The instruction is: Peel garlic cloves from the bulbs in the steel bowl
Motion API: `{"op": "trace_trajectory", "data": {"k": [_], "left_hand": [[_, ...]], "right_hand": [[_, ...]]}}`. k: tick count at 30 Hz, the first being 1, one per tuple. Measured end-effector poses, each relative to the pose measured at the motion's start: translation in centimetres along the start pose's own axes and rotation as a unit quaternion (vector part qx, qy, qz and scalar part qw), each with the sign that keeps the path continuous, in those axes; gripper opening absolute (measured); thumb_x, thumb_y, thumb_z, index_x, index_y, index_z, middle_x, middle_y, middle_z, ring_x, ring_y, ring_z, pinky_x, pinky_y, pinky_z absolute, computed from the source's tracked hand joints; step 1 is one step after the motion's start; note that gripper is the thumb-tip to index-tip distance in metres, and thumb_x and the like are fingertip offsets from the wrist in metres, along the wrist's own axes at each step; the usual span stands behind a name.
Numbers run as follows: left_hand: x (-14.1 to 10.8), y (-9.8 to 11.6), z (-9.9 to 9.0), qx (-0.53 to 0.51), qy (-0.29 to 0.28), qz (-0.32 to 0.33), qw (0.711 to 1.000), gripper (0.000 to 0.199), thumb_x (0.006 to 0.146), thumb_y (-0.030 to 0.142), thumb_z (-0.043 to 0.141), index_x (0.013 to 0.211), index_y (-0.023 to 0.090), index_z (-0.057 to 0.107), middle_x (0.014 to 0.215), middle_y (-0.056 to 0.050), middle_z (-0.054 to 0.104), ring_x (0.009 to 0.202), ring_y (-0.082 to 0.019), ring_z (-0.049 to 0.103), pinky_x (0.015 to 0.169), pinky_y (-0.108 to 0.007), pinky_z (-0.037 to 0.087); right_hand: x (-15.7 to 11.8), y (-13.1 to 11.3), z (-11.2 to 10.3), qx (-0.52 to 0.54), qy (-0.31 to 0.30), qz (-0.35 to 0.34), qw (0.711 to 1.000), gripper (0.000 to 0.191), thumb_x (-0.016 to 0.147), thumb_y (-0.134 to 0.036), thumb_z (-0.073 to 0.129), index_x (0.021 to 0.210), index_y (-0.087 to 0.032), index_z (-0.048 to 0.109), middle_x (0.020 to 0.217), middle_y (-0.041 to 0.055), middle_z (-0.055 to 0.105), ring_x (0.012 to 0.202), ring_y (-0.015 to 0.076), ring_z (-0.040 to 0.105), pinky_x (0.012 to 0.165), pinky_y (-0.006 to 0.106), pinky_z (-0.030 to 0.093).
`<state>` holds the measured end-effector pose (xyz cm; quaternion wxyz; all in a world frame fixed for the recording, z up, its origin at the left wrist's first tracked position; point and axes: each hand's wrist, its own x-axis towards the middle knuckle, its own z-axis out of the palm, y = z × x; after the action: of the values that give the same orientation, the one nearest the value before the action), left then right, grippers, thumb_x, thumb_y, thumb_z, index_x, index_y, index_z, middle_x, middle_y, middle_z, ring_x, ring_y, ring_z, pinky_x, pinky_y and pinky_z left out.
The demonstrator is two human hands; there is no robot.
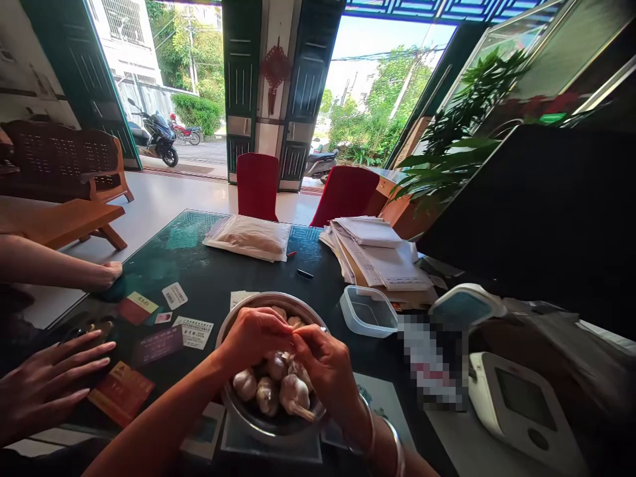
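Over a round metal bowl (226,397), my left hand (258,336) and my right hand (322,361) meet with their fingertips pinched together. Whatever is between the fingers is too small and covered to make out. Inside the bowl lie several whole garlic bulbs (267,396), whitish and with dry skins; one bulb (297,395) has a stalk pointing to the lower right. More garlic shows behind my fingers. Two bangles circle my right wrist. A clear plastic container (370,311) stands just right of the bowl.
Another person's hand (50,381) rests at the left, near business cards (159,343) under the glass tabletop (163,245). Farther back are a plastic-wrapped packet (251,236), a pen (305,273) and stacked papers (377,255). A blood pressure monitor (527,404) and a dark screen (541,218) stand right.
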<state>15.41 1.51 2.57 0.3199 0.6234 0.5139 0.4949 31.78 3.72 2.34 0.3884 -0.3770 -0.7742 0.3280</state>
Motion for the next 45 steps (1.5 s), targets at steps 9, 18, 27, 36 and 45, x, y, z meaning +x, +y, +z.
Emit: {"op": "trace_trajectory", "data": {"k": [9,18,27,36,45], "left_hand": [[-0.1,-0.1,0.1,0.008,0.008,0.002,1.000,0.009,0.063,0.022,0.076,0.070,0.016,0.075,0.074,-0.004,0.072,0.066,-0.015,0.066,0.062,-0.022,0.053],[-0.3,-0.7,0.6,-0.128,-0.019,-0.048,0.990,0.016,0.066,0.020,0.072,0.079,0.010,0.071,0.080,-0.008,0.072,0.074,-0.020,0.067,0.068,-0.028,0.054],[0.3,0.0,-0.3,-0.278,-0.026,-0.103,0.955,0.019,0.069,0.024,0.071,0.083,0.012,0.069,0.086,-0.008,0.071,0.077,-0.019,0.066,0.074,-0.029,0.053],[0.7,0.1,-1.0,-0.336,0.010,-0.175,0.925,0.034,0.068,0.034,0.073,0.093,0.011,0.069,0.082,-0.007,0.071,0.073,-0.017,0.066,0.075,-0.030,0.052],[0.4,-0.6,-0.5,-0.340,-0.057,-0.166,0.924,0.039,0.059,0.020,0.079,0.096,0.012,0.070,0.079,-0.005,0.070,0.068,-0.013,0.064,0.069,-0.025,0.050]], "right_hand": [[0.0,0.2,0.5,0.015,-0.009,0.020,1.000,0.018,0.087,-0.029,0.048,0.078,-0.019,0.060,0.069,0.0020,0.061,0.061,0.0142,0.057,0.059,0.024,0.045],[0.2,0.6,0.7,0.118,-0.019,0.083,0.989,0.018,0.087,-0.034,0.048,0.078,-0.019,0.054,0.065,0.0001,0.058,0.056,0.0127,0.054,0.053,0.023,0.045],[1.1,1.3,0.2,0.291,-0.034,0.164,0.942,0.024,0.081,-0.041,0.056,0.074,-0.018,0.051,0.057,-0.0020,0.060,0.050,0.0109,0.054,0.052,0.023,0.043],[1.6,0.9,-0.3,0.453,-0.011,0.236,0.859,0.033,0.066,-0.040,0.073,0.073,-0.018,0.050,0.072,-0.0004,0.065,0.051,0.0105,0.059,0.044,0.020,0.044],[1.0,0.7,0.1,0.328,-0.016,0.163,0.930,0.019,0.073,-0.032,0.069,0.078,-0.016,0.060,0.056,-0.0017,0.062,0.045,0.0086,0.055,0.044,0.019,0.043]]}}
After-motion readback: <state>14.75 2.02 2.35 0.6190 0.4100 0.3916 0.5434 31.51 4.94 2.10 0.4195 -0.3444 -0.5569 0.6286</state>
